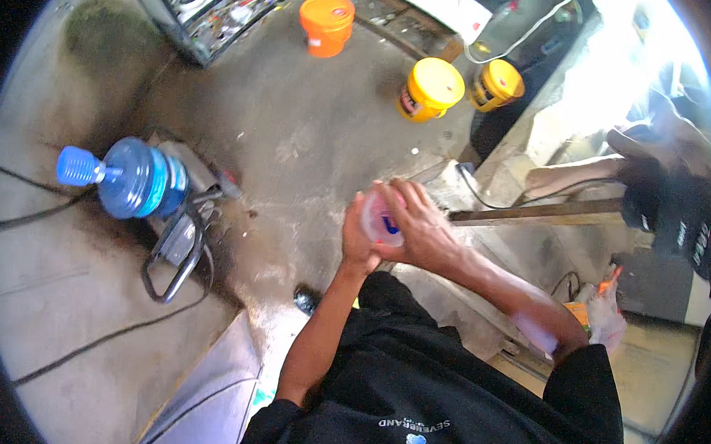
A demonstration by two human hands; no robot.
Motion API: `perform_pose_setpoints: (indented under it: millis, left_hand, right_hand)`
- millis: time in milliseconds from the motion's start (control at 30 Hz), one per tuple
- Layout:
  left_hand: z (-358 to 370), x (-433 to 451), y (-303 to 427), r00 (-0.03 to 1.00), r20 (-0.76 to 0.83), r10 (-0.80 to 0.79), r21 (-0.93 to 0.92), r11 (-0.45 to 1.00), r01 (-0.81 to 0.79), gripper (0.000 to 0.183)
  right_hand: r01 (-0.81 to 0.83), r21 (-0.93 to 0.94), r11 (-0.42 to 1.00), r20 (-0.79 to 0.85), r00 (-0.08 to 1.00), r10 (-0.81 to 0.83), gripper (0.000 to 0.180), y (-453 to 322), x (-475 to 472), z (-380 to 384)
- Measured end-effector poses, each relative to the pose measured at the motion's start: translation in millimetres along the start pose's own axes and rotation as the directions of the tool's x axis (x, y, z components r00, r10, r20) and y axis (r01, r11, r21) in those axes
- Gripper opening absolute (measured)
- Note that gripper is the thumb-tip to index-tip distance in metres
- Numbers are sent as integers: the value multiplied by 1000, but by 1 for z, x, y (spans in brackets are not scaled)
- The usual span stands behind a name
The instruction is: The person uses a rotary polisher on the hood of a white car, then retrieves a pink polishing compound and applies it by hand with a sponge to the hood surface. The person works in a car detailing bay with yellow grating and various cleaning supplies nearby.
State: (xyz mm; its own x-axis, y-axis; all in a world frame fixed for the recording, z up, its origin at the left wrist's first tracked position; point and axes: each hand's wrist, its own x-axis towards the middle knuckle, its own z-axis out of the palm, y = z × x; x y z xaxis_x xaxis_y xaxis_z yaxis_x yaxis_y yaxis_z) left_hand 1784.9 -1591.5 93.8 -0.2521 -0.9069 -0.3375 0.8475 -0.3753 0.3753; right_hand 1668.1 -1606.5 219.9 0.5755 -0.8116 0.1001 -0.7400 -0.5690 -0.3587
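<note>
Both my hands meet around a small round translucent plastic container (377,218) in front of my body. It looks pinkish, with a dark blue mark on its top. My left hand (358,237) cups its side and underside. My right hand (421,228) lies over the upper right of it, with the fingers spread across the rim. What the container holds cannot be made out. Beneath and beyond the hands is a stained concrete floor (276,133).
To the left, a blue water jug (144,178) stands beside a metal-handled device (179,243) with a cable. An orange bucket (326,27) and two yellow buckets (432,90) stand ahead. A cluttered shelf (221,16) is at upper left; a wooden beam (537,213) juts from the right.
</note>
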Motion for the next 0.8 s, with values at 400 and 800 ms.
perform_pose_setpoints:
  millis: [400,800]
  left_hand:
    - [33,-23,36,956,96,277,-118,957,-265,54]
    - [45,-38,72,982,150,118,-64,992,-110,60]
  right_hand:
    - [177,-12,984,-492,856,-159,56,-30,27,18]
    - [356,-78,931,-410,840,-356,50,-48,41,-13]
